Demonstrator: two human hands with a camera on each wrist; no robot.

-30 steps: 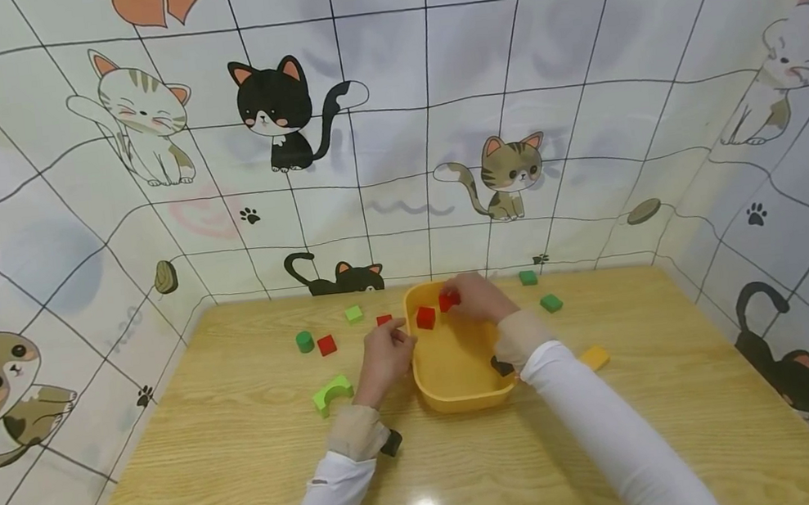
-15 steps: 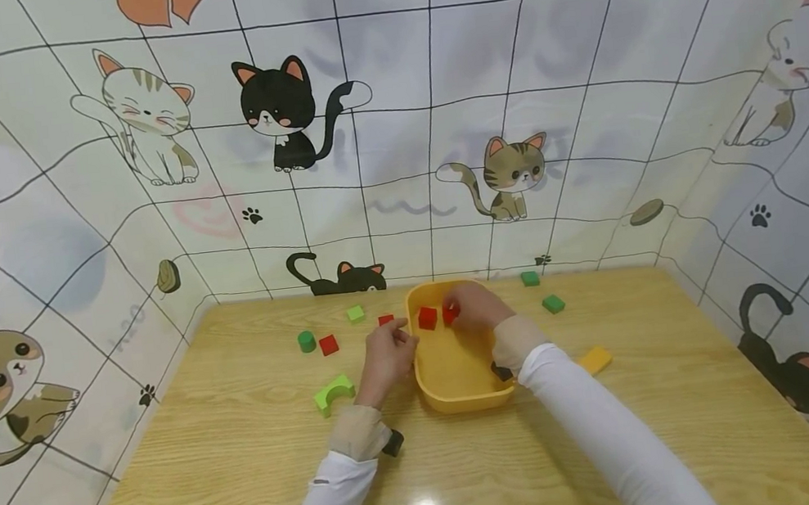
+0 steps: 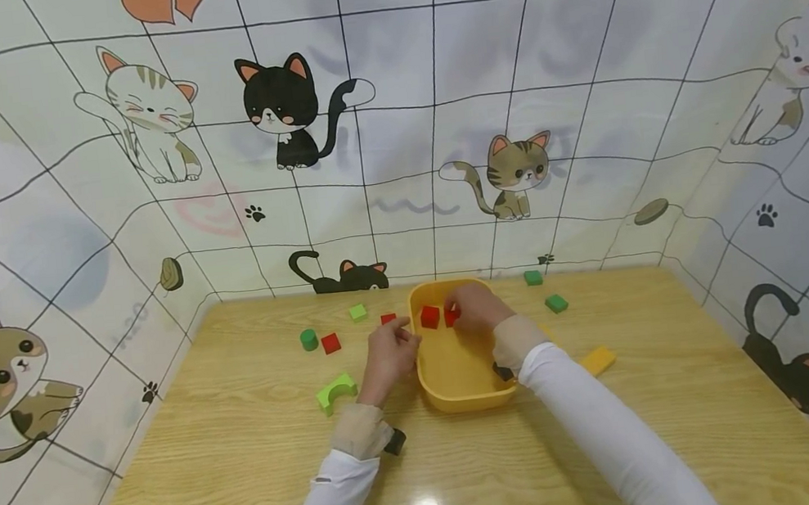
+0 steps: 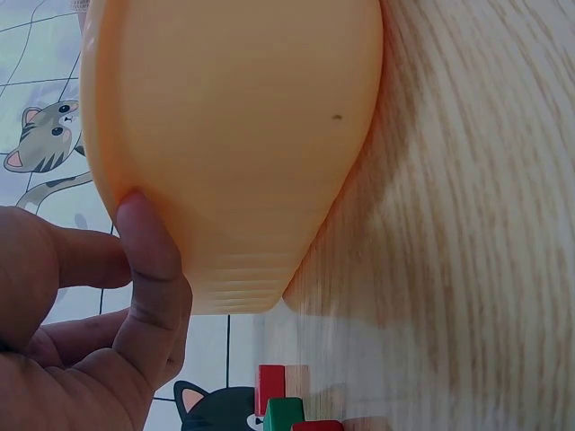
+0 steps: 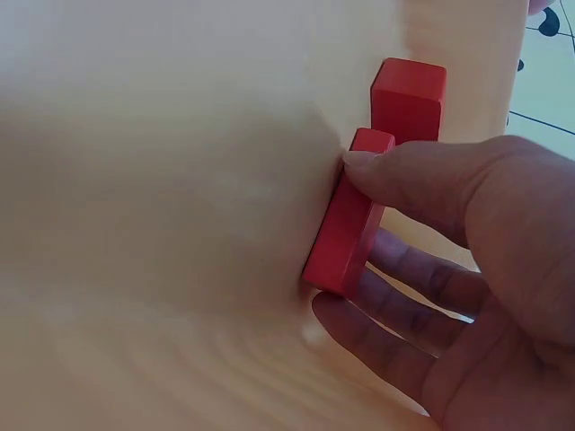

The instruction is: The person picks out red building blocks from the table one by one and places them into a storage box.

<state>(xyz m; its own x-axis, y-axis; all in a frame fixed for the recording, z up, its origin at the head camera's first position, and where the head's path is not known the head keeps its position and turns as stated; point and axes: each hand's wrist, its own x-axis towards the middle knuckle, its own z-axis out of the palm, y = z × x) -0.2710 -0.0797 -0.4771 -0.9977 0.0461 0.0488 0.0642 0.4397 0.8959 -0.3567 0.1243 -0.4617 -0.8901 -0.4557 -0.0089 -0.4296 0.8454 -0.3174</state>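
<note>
The right hand [image 5: 512,260] pinches a red, rectangular, seemingly wooden block [image 5: 342,224] inside the yellow plastic bin [image 3: 468,403], towards its far edge; the block looks light, rigid and smooth, probably best gripped across its long faces.

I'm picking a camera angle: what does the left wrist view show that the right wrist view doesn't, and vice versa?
Only the left wrist view: the wooden table, a green block and the outside of the yellow bin.
Only the right wrist view: the bin's inside, where the right hand holds a red block, with another red block near it.
Both: the bin, part of the patterned wall, and red blocks, though the left view's lie outside the bin.
</note>
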